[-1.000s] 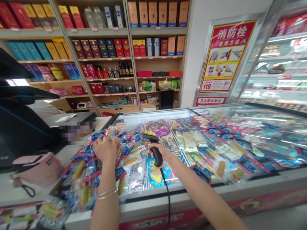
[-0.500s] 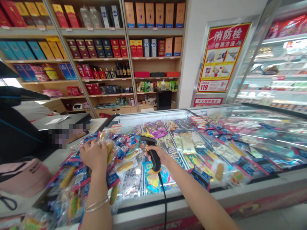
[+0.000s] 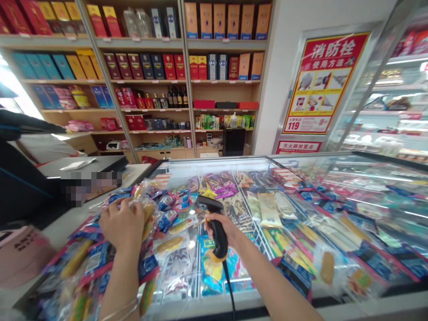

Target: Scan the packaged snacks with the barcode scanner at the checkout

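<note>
My right hand [image 3: 224, 229] is wrapped round the grip of a black barcode scanner [image 3: 219, 236], its head tilted up to the left and its cord hanging down. Below the scanner, beneath the freezer glass, lies a blue and yellow packet [image 3: 214, 269]. My left hand [image 3: 123, 223] is on a heap of plastic-wrapped snacks with blue and pink labels. Its fingers curl over a clear snack packet [image 3: 148, 218] with a yellowish-brown piece inside; the fingertips are partly hidden. More labelled packets [image 3: 96, 258] lie under and beside that wrist.
A glass-topped chest freezer [image 3: 187, 307] spreads before me, with loose packets [image 3: 329, 267] on its right side. At the left are a pink bag [image 3: 25, 254] and a dark counter device [image 3: 20, 187]. Shelves of boxes [image 3: 143, 67] and a red fire-hydrant sign [image 3: 327, 82] stand behind.
The view has shifted slightly, so the shelves and sign sit farther right. My left hand has moved a little left and down over the packets. The scanner stays in my right hand.
</note>
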### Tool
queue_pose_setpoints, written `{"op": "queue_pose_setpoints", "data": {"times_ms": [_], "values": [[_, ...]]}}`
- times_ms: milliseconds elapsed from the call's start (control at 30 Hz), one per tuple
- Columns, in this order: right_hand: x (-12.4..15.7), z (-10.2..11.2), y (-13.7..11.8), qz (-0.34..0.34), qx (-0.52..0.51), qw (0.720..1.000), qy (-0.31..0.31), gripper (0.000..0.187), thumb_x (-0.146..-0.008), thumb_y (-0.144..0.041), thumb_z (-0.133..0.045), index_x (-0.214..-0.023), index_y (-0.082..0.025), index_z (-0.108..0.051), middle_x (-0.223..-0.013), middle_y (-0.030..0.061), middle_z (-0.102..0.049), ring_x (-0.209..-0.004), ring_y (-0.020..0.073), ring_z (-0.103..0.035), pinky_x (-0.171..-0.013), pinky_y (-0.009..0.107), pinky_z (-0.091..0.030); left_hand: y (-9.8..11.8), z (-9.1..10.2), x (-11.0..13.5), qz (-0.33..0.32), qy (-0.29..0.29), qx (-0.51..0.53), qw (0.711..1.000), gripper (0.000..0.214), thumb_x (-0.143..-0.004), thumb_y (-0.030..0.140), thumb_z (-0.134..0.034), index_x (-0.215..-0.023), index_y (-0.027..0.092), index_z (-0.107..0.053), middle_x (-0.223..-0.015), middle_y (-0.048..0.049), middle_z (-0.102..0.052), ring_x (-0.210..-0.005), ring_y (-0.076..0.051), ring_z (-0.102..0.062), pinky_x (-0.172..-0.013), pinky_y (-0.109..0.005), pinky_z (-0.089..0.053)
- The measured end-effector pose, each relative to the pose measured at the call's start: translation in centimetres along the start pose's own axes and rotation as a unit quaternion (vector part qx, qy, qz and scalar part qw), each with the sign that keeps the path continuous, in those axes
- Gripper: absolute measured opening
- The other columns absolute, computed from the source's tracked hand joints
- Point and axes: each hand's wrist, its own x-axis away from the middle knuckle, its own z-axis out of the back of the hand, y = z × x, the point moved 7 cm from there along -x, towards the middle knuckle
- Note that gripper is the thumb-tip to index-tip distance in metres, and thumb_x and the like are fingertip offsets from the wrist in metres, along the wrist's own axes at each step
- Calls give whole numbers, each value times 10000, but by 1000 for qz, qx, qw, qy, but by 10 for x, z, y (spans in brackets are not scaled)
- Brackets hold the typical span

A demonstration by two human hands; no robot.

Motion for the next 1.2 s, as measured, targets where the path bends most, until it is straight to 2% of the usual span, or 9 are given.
{"op": "queue_pose_setpoints", "data": {"times_ms": [200, 367, 567, 700, 800, 867, 967, 1067, 1200], "values": [[1, -5, -3, 31, 29, 999, 24, 185, -615, -314, -691, -605, -139, -630, -507, 20, -623, -396, 89, -488, -394, 210, -383, 4, 4, -1, -9, 6, 21, 1000, 371, -880, 310, -420, -1046, 99, -676, -1088, -193, -635, -1051, -374, -539, -859, -508, -451], [0, -11, -2, 27, 25, 999, 22, 163, -587, -279, -699, -620, -136, -629, -515, 24, -638, -388, 99, -503, -394, 219, -412, 10, 6, -3, -16, -3, 34, 999, 384, -885, 321, -410, -1053, 102, -677, -1092, -198, -638, -1055, -382, -542, -887, -517, -441], [0, -14, -8, 19, 15, 999, 27, 113, -651, -225, -685, -648, -128, -628, -524, 22, -636, -391, 93, -500, -389, 206, -409, 9, 0, -4, -7, -38, 50, 998, 412, -868, 373, -412, -1002, 96, -687, -1055, -193, -643, -995, -360, -553, -874, -480, -435], [11, -16, -36, 43, -11, 998, 42, 140, -720, -220, -663, -625, -135, -605, -525, 10, -616, -404, 81, -487, -402, 196, -412, 10, -2, -7, -6, -32, 72, 997, 366, -851, 344, -442, -1007, 107, -672, -1040, -172, -641, -987, -328, -549, -891, -472, -421], [35, -10, -70, 74, -15, 996, 55, 142, -724, -226, -659, -633, -132, -604, -541, 14, -619, -413, 75, -487, -407, 188, -405, 20, 5, -15, -12, -26, 88, 996, 327, -845, 320, -455, -994, 113, -659, -1044, -154, -637, -993, -307, -540, -894, -464, -421], [59, -2, -97, 103, -7, 993, 56, 140, -709, -245, -684, -661, -139, -607, -555, 5, -621, -421, 75, -489, -412, 188, -409, 36, 14, -21, -31, -25, 108, 993, 305, -851, 307, -452, -985, 120, -651, -1065, -150, -629, -1017, -308, -528, -903, -471, -415], [100, 19, -135, 155, 13, 985, 71, 133, -694, -249, -695, -695, -148, -609, -571, -4, -621, -425, 73, -490, -407, 181, -405, 76, 30, -27, -71, -27, 151, 986, 281, -840, 285, -469, -979, 123, -652, -1104, -155, -621, -1058, -311, -518, -944, -469, -395], [138, 48, -163, 190, 30, 975, 109, 125, -683, -237, -691, -689, -147, -604, -568, 1, -620, -426, 74, -487, -407, 180, -413, 131, 42, -19, -111, -46, 202, 972, 281, -835, 254, -472, -1007, 126, -653, -1174, -169, -607, -1105, -315, -510, -982, -467, -382], [182, 98, -183, 220, 43, 958, 178, 116, -687, -228, -684, -686, -153, -596, -554, -2, -608, -416, 74, -477, -394, 181, -404, 215, 51, 16, -179, -97, 275, 940, 279, -833, 225, -474, -1041, 156, -646, -1228, -157, -596, -1150, -324, -508, -995, -478, -382]]}}
